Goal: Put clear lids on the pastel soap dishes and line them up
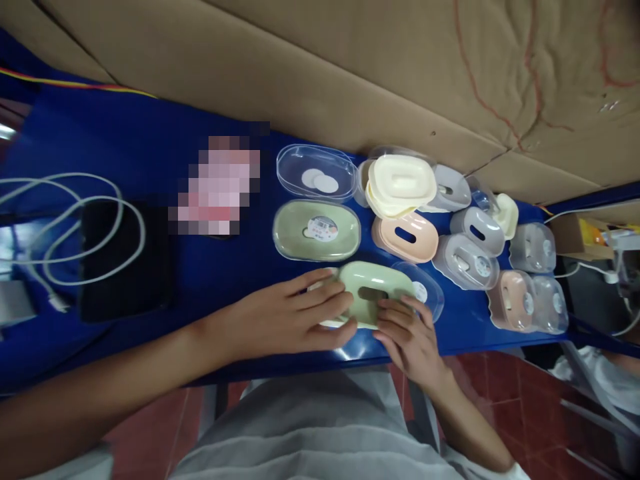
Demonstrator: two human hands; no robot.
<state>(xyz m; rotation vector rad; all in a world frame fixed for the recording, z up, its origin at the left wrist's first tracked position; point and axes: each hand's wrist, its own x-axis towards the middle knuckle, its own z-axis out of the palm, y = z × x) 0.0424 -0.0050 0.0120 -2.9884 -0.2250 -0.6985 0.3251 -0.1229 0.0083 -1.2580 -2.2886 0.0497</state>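
Note:
Both of my hands rest on a pale green plastic soap-box part [373,283] with an oval slot, near the front edge of the blue table [150,153]. My left hand [295,317] covers its left end, fingers laid flat over it. My right hand [407,333] grips its lower right edge with the fingertips. A clear plastic lid [425,290] lies just behind and right of the green part. Straight behind it sit a green oval base [316,230] with a sticker and a clear oval lid [316,172].
Cream [400,183], peach [406,237] and several grey-clear soap boxes [467,260] crowd the right end of the table. A black tablet [123,263] with a white cable [65,220] lies at the left. Cardboard [350,67] walls the back. A blurred pink patch [217,193] sits mid-table.

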